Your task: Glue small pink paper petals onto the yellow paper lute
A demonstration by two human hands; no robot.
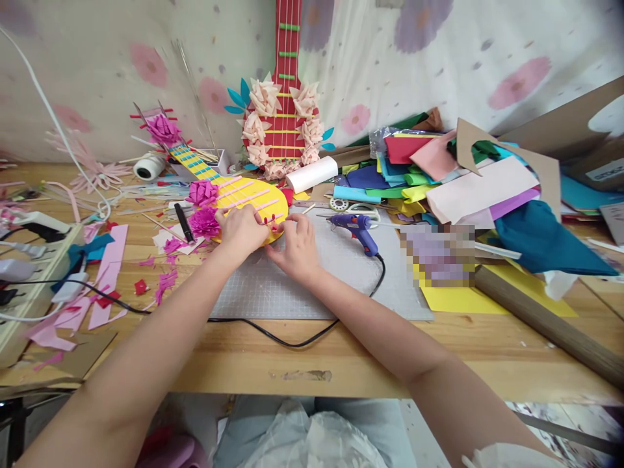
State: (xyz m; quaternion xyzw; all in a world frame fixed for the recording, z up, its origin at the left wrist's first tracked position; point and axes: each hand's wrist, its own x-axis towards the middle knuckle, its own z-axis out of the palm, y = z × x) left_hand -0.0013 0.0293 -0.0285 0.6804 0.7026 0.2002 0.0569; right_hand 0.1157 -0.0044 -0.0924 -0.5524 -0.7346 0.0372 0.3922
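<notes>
We've 1 head-worn cam, facing fwd & down at the desk (219,357), nr our L hand (244,229) & R hand (298,250).

Nothing is legible; the label (606,170) on the cardboard (578,156) is blurred

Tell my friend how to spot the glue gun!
On the wooden table, find the grey mat. On it, to the right of the person's right hand, is the glue gun. It alone is pistol-shaped, blue-purple and trails a black cord.

yellow guitar (253,195) partly hidden, red guitar (285,125) cropped above
</notes>
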